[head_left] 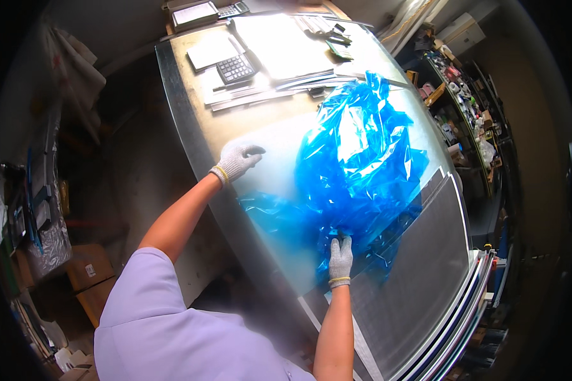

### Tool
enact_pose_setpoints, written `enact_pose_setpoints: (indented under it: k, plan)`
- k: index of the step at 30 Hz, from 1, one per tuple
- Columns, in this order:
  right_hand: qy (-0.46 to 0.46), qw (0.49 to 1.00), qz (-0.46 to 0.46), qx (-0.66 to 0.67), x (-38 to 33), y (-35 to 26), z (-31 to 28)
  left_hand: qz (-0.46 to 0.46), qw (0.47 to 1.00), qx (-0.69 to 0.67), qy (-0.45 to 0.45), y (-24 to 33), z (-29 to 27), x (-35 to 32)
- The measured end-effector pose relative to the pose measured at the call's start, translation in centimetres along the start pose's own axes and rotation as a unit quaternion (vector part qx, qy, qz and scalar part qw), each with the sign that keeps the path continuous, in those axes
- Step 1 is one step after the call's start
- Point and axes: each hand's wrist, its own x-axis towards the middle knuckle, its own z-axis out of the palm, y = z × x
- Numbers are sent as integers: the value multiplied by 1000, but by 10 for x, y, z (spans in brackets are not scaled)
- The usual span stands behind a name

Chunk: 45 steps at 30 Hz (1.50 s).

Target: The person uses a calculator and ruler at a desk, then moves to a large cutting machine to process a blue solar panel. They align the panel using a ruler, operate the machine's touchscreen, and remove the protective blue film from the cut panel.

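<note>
A big crumpled heap of shiny blue plastic film (362, 159) lies on the glass-topped table (260, 136), with a thinner flap spreading left. My right hand (340, 259), in a whitish knit glove with a yellow cuff band, pinches the near edge of the film. My left hand (236, 161), gloved alike, hovers by the table's left edge, apart from the film. Its fingers are bent a little, with a gap to the thumb and nothing visible between them.
Under the film's near right side lies a dark mesh panel with a pale frame (407, 279). Farther back on the table are a calculator (236, 68), papers (286, 47) and flat strips (254, 98). Crowded shelves (464, 108) line the right; cardboard boxes (90, 273) stand at left.
</note>
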Motion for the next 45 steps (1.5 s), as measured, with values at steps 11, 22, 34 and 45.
enact_pose_setpoints:
  k: [11, 22, 34, 45]
  plan:
    - [121, 955, 58, 264, -4, -4, 9, 38, 990, 122, 66, -8, 28, 109]
    - [436, 856, 138, 240, -52, -35, 5, 148, 931, 308, 126, 13, 84, 322]
    - [374, 878, 219, 201, 1, -183, 47, 104, 921, 375, 15, -29, 78, 330]
    - [333, 907, 220, 133, -4, -219, 72, 132, 919, 371, 17, -22, 124, 390]
